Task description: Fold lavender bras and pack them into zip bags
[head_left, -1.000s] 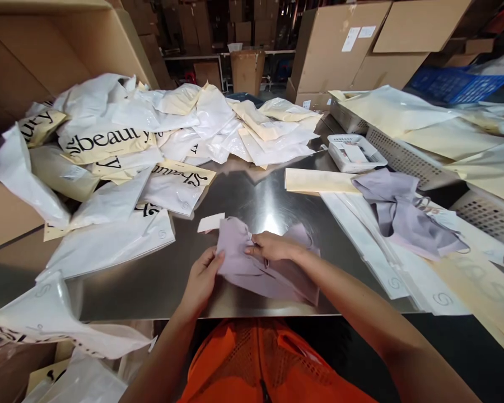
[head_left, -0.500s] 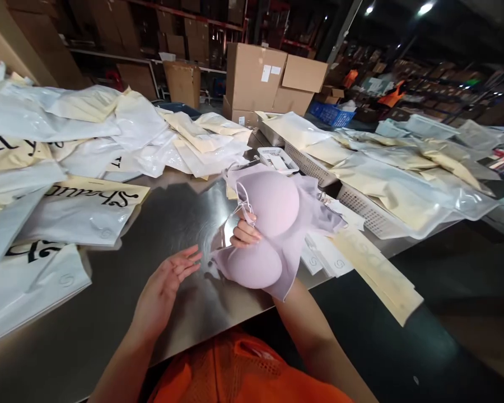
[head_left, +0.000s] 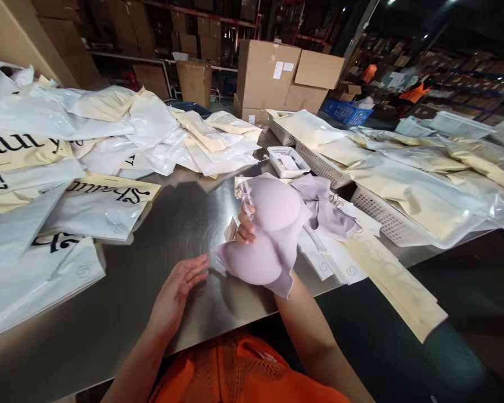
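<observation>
A pale lilac bra [head_left: 260, 260] is held up above the metal table, its two moulded cups facing me. My right hand [head_left: 246, 225] grips it from behind; the fingers wrap over its left edge, and the rest of the hand is hidden by the cloth. Thin straps bunch near those fingertips. To the left of the bra, my left hand [head_left: 183, 285] is open, its fingers stretched toward the lower cup's tip and nearly touching it. Behind and right of the bra, a greyish-lilac garment [head_left: 325, 210] lies on white printed packets [head_left: 340, 266].
White and cream plastic bags [head_left: 96, 201] with black lettering pile up on the left. Long perforated baskets [head_left: 373, 215] full of bags line the right. A small white basket [head_left: 286, 162] stands at the back. Flat cream bags [head_left: 403, 291] overhang the table's [head_left: 185, 224] right edge.
The bra has folded smaller in my right hand, its straps gathered closer. My left hand has come nearer to it. The greyish garment behind shows more fully, and the view has swung slightly left.
</observation>
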`<state>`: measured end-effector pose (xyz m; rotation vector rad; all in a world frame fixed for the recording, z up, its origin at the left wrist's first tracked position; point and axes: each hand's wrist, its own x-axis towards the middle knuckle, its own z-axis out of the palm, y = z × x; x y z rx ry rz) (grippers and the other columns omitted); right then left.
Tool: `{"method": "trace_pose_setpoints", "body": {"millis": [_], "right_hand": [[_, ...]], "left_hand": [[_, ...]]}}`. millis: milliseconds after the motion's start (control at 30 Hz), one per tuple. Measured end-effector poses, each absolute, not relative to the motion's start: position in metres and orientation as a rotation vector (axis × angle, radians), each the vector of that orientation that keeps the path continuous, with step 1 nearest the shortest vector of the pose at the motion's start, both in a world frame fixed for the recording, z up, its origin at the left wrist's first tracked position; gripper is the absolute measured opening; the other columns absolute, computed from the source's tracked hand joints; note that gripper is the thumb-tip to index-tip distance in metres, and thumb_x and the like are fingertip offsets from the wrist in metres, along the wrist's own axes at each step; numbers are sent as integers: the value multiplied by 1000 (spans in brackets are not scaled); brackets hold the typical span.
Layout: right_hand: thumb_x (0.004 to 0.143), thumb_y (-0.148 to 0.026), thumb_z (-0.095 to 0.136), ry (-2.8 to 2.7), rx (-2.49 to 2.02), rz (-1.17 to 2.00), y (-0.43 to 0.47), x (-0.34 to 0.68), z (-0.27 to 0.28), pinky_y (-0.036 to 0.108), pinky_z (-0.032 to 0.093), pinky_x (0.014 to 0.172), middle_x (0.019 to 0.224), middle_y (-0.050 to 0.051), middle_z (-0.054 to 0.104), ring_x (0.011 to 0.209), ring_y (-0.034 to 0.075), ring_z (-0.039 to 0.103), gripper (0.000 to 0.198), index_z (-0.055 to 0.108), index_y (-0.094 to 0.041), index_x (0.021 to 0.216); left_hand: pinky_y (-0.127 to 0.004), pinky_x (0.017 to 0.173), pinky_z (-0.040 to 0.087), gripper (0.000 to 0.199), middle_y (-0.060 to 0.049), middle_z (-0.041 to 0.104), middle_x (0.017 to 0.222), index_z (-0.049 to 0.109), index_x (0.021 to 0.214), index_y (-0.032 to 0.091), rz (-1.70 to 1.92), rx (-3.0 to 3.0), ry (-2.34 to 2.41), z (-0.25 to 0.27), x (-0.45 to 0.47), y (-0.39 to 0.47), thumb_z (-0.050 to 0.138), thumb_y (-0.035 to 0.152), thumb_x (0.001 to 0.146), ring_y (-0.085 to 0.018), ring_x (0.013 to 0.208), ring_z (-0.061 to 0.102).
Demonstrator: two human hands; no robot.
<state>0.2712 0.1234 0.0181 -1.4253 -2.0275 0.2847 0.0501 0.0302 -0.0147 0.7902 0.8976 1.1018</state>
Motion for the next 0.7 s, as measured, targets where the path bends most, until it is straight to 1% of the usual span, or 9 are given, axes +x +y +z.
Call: {"method": "trace_pose_setpoints", "body": {"millis": [67, 133, 200, 267, 367, 467, 600, 633, 700], "right_hand": [[100, -32, 30, -2094, -1527, 263, 112, 264, 33, 22, 52, 54, 57, 0, 64, 53, 11, 60, 46, 66, -14, 80], [101, -34, 36, -2113, -1584, 246, 100, 257, 46, 25, 52, 55, 67, 3, 69, 60, 15, 64, 37, 65, -14, 92], [102, -42, 36, -2164, -1604, 343, 93, 254, 52, 27, 48, 57, 71, 6, 69, 64, 20, 66, 35, 61, -16, 102], [101, -50, 35, -2277, -1632, 484, 94, 255, 51, 28, 45, 60, 72, 6, 67, 68, 23, 65, 39, 58, -18, 105], [99, -55, 35, -2473, -1545, 756, 103, 258, 40, 28, 42, 60, 73, 6, 65, 70, 23, 63, 43, 59, -20, 100], [98, -54, 40, -2537, -1376, 974, 109, 263, 25, 29, 45, 65, 83, 5, 68, 75, 21, 64, 40, 63, -22, 101], [100, -46, 42, -2223, -1357, 783, 95, 277, 13, 35, 49, 87, 118, 10, 65, 103, 22, 64, 39, 57, -21, 124], [100, -45, 43, -2111, -1389, 679, 87, 281, 13, 35, 49, 88, 117, 11, 65, 102, 21, 64, 38, 58, -20, 124], [99, -41, 45, -1877, -1473, 439, 66, 287, 13, 34, 51, 82, 102, 9, 68, 88, 19, 65, 32, 63, -18, 112]], "left_hand": [[-51, 98, 48, 49, -14, 63, 128, 65, 107, 22, 1093, 638, 775, -12, 60, 33, 59, 64, 83, -34, 121, 57], [-56, 97, 48, 58, -14, 62, 130, 63, 114, 22, 1072, 445, 642, -8, 69, 35, 51, 70, 83, -36, 121, 57], [-58, 96, 48, 66, -16, 61, 130, 63, 113, 20, 1050, 283, 579, -7, 74, 37, 41, 75, 83, -36, 122, 56], [-55, 96, 49, 67, -15, 61, 130, 63, 112, 19, 1077, 206, 594, -11, 74, 35, 39, 75, 84, -34, 122, 56], [-47, 92, 53, 55, -11, 63, 126, 60, 118, 22, 1236, 247, 822, -26, 64, 26, 62, 62, 80, -31, 116, 60], [-39, 93, 52, 57, -10, 66, 119, 58, 116, 21, 1311, 497, 1136, -46, 44, 11, 81, 44, 69, -27, 110, 62], [-39, 91, 52, 67, -13, 59, 128, 47, 130, 22, 1250, 901, 1554, -58, 13, -9, 77, 44, 74, -27, 110, 61], [-41, 89, 52, 69, -14, 56, 131, 44, 133, 22, 1253, 1030, 1703, -57, 8, -13, 75, 44, 76, -28, 110, 60], [-45, 89, 50, 61, -15, 56, 127, 47, 131, 20, 1265, 1399, 1950, -50, 3, -19, 71, 42, 79, -32, 111, 57]]}}
